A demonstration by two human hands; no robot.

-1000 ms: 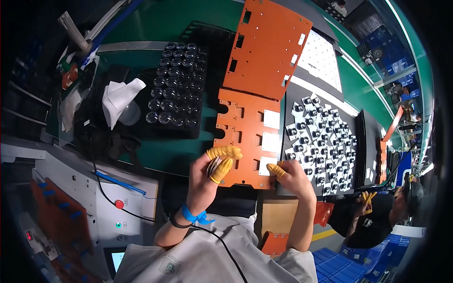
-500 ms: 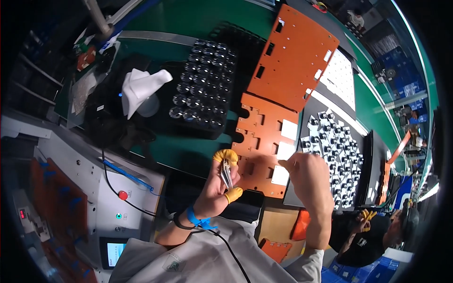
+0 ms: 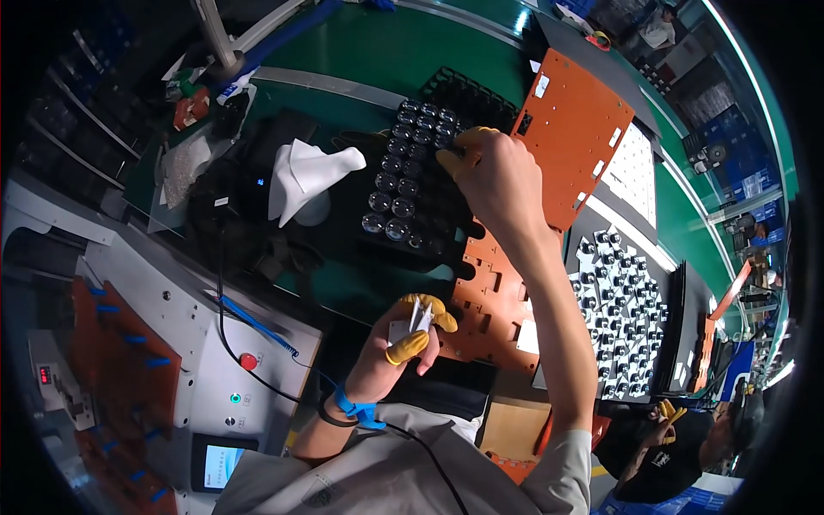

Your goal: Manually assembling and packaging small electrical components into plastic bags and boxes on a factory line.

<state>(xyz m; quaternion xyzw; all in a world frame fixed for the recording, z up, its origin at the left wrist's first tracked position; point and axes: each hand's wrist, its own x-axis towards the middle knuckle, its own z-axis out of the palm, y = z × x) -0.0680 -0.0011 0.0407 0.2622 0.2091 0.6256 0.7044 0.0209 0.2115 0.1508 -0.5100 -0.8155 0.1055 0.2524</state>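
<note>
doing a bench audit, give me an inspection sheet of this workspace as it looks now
surface: green bench, mostly covered by trays and panels
job's things: black tray of round lenses; small white part in the left hand
clutter: white cloth beside the tray; orange panels; a second tray of small black parts
grippers: right hand reaches onto the lens tray, yellow fingertip covers on, whether it grips a lens cannot be told; left hand pinches the white part
cables: black cord from the blue wrist strap; blue cable over the grey machine
surroundings: another person at lower right
</note>
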